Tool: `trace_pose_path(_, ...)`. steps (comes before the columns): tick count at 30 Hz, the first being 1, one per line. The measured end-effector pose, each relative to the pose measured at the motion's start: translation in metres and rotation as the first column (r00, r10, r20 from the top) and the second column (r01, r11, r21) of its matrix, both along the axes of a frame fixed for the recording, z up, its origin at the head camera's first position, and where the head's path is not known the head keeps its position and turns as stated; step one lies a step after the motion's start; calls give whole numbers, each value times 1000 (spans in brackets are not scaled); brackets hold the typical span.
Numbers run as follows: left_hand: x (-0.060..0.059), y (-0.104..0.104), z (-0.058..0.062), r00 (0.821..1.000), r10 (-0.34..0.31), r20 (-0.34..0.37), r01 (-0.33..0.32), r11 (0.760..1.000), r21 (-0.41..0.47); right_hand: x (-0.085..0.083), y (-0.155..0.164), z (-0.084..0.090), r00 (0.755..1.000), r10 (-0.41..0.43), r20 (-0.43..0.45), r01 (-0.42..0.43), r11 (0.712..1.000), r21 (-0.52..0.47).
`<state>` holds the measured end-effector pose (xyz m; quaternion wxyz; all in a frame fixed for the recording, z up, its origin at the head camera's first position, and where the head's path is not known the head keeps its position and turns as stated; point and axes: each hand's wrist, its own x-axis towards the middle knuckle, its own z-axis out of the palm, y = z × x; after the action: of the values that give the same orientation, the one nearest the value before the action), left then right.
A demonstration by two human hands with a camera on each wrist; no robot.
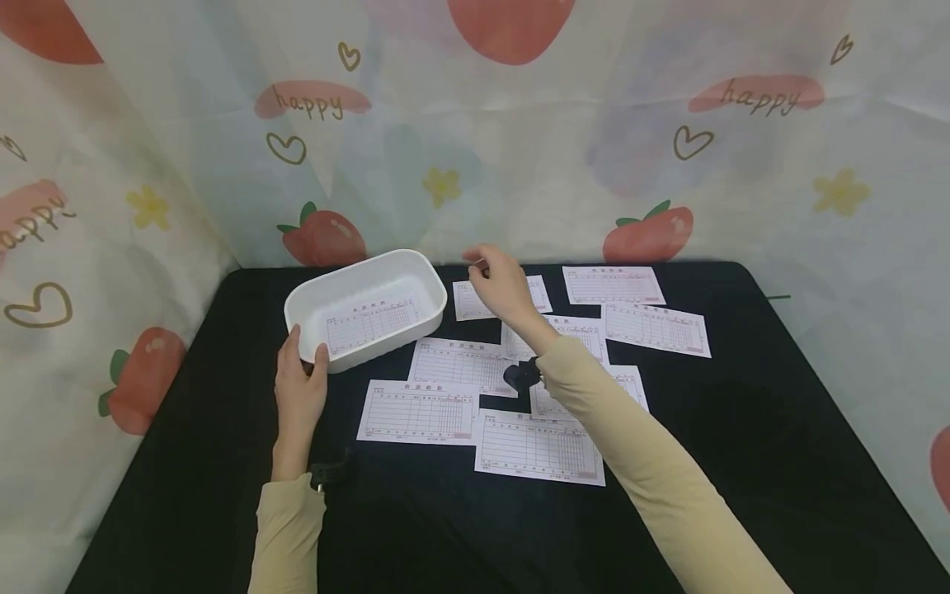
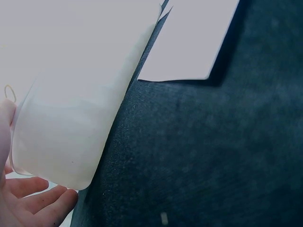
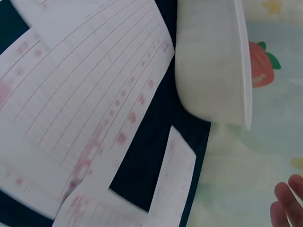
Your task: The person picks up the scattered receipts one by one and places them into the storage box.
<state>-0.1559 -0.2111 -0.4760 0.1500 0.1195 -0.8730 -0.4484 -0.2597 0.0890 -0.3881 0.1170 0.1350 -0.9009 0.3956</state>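
Head view: one white tub (image 1: 366, 307) stands on the black bench (image 1: 742, 429), and the left hand (image 1: 299, 394) steadies it, the grip curled over the near left corner with the thumb on the rim. One form sheet (image 1: 369, 324) already lies flat inside the tub, so the work of collecting the sheets appears to be at an early stage. Eight loose sheets (image 1: 419, 412) remain on the bench, all to the right of the tub or in front of it, some overlapping (the count is approximate where the right forearm covers them). The right hand (image 1: 501, 285) hovers just right of the tub, above the sheet nearest the tub's right end; its fingers are bent, but whether the grip pinches a sheet cannot be told from this view. Left wrist view: the tub wall (image 2: 71, 118) fills the left half, with left-hand fingers (image 2: 35, 203) beneath its lower corner, and one sheet corner (image 2: 189, 38) lies on the bench right of the tub. Right wrist view: the tub (image 3: 213, 61) is seen from outside, three sheets (image 3: 85, 94) lie to its left, and only fingertips (image 3: 289, 208) show, holding nothing visible.
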Motion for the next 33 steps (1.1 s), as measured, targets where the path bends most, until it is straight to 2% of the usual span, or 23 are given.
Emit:
trace_pose_path(20,-1,1,0,1000,1,-13,-1,1000,1,20,101,-31,984,-178,8,178,984,-1)
trace_pose_path(33,0,0,-1,1000,14,4,-14,1000,-4,34,162,-55,953,-303,17,303,953,12)
